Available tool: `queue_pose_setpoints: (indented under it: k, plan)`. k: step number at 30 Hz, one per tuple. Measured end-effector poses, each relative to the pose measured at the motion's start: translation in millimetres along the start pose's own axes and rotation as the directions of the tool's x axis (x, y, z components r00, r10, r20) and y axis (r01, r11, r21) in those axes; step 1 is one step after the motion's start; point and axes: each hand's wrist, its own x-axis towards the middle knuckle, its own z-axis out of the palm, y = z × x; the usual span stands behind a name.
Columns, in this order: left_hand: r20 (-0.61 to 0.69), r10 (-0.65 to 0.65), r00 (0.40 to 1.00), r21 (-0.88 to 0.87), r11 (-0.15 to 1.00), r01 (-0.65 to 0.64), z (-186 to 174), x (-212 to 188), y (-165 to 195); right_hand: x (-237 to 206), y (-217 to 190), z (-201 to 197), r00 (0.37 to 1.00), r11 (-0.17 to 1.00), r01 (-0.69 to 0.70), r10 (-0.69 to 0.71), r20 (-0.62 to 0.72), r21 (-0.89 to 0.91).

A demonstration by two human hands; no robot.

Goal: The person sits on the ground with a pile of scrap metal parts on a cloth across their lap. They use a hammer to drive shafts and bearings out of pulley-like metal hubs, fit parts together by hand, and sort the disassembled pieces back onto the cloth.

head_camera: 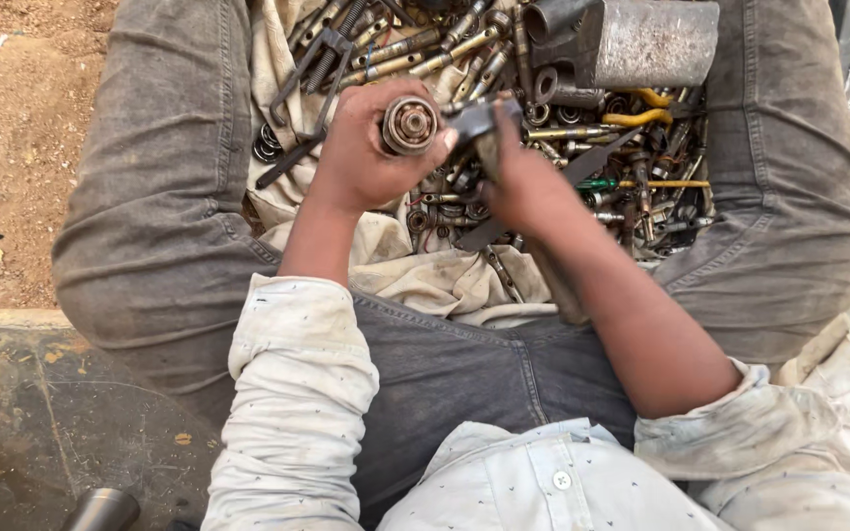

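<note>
From above, looking down the person's chest, both forearms reach out over the lap, where a stained cream cloth (425, 280) lies spread between the grey-trousered knees. The left hand (366, 152) is wrapped tight around a small round metal part (409, 125) — a bearing-like piece with a brassy face and a hub in the middle, its end turned up toward the camera. The right hand (523, 182) is closed on a dark grey tool (474, 120), whose head touches the side of the round part; its lower end runs down past the wrist, and I cannot tell its exact kind. Both hands hover just above the heap of bolts and fittings (504, 59) piled on the cloth, with a big dull steel cylinder (646, 41) at the far edge and a yellow-handled tool (656, 183) lying to the right. I'd judge the step in hand to be working the tool against the part to free or seat something on it, held up off the pile. The next move seems to call for a firm left grip so the piece won't spin, and a steady bite from the tool — a slip would drop it into the scrap below. Sandy ground (12, 147) shows off to the left.
</note>
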Motion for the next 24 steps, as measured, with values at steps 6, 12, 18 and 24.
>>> queue_pose_setpoints:
  k: [6, 12, 18, 24]
  plan:
    - [-0.073, 0.032, 0.997, -0.062, 0.997, -0.037, 6, -1, -7, -36, 20, -82, 0.995, 0.402, 0.045, -0.104, -0.003, 0.914]
    - [-0.118, 0.072, 0.990, 0.041, 0.997, -0.067, 10, -2, -12, -110, -27, -138, 0.913, 0.168, 0.205, -0.388, -0.126, 0.964]
    - [-0.180, 0.079, 0.981, 0.056, 0.996, -0.070, 11, -4, -16, -140, -29, -159, 0.865, 0.489, 0.485, -0.390, -0.316, 0.725]
    - [-0.227, 0.094, 0.969, 0.081, 0.994, -0.077, 12, -6, -18, -171, 14, -199, 0.698, -0.090, 0.518, -0.530, -0.481, 0.851]
